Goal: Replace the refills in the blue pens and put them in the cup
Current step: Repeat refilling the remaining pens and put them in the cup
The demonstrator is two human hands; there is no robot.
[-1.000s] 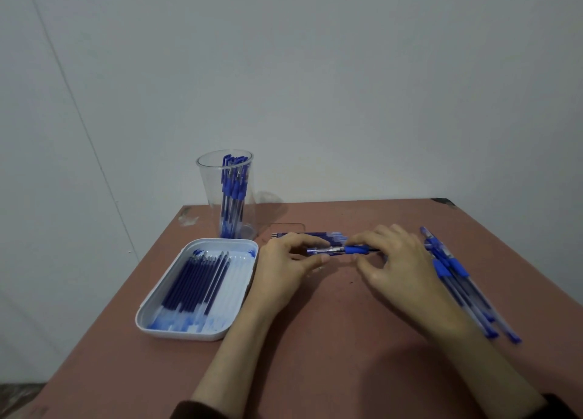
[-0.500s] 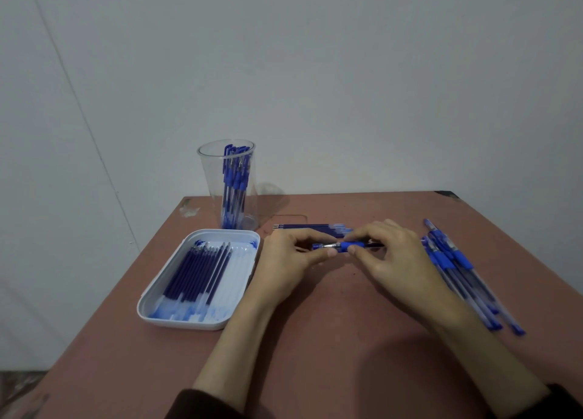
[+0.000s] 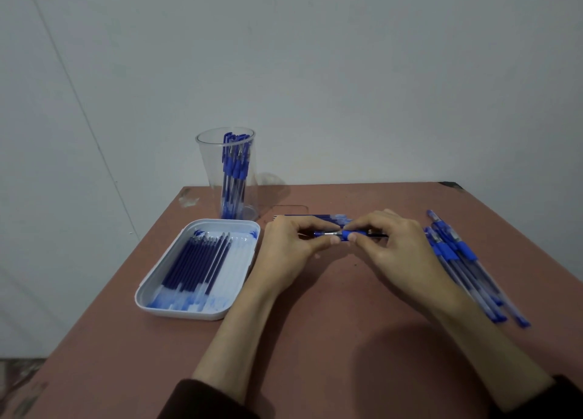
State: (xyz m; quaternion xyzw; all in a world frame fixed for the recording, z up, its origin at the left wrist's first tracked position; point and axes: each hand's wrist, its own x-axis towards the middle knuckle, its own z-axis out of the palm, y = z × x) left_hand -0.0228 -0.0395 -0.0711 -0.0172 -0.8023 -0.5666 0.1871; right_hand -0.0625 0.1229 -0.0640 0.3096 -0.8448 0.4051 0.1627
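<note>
- We note a reddish-brown desk (image 3: 315, 349) set against a plain pale wall (image 3: 315, 71).
- Our left hand (image 3: 284, 251) and right hand (image 3: 397, 248) meet over mid-desk, both pinching one blue pen (image 3: 345, 235) held level between them: the left at the tip end, the right on the blue grip.
- The clear cup (image 3: 214, 179) stands far left with pens upright inside.
- The white tray (image 3: 157, 295) of refills (image 3: 195, 261) lies beside the left hand.
- Loose pens (image 3: 457, 261) lie right of the right hand.

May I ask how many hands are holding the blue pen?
2: the left hand pinches the blue pen at its metal tip; the right hand pinches its blue grip.
</note>
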